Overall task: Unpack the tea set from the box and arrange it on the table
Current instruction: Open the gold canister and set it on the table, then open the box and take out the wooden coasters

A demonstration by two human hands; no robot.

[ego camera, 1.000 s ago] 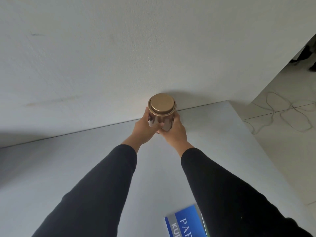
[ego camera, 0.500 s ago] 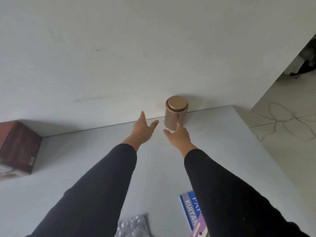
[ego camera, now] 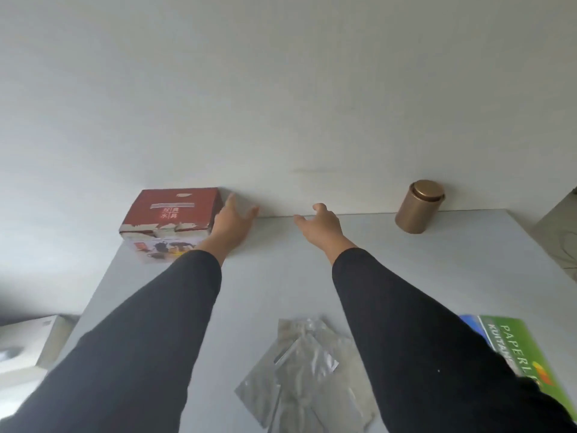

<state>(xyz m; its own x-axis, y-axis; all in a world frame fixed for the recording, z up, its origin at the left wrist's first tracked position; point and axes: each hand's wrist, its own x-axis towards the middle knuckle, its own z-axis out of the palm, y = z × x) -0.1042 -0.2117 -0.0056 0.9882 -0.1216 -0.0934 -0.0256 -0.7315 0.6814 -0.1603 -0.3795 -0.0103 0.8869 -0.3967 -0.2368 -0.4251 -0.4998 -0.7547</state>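
Note:
A red cardboard box [ego camera: 170, 214] with printed tea-set pictures sits at the table's far left corner against the wall. My left hand [ego camera: 232, 225] is stretched out with fingers spread, right beside the box's right side; whether it touches is unclear. My right hand [ego camera: 321, 228] hovers open in the middle back of the table, holding nothing. A copper-coloured tin [ego camera: 418, 207] with a lid stands upright at the far right, by the wall, well apart from both hands.
The grey table [ego camera: 281, 276] ends at a white wall. Several silver foil pouches [ego camera: 306, 376] lie near the front. Green and blue booklets [ego camera: 518, 351] lie at the front right. A pale object [ego camera: 28, 342] sits beyond the left edge.
Both hands have let go of the copper tin, which now stands by the wall, and have swung left toward the red box. The view has turned left.

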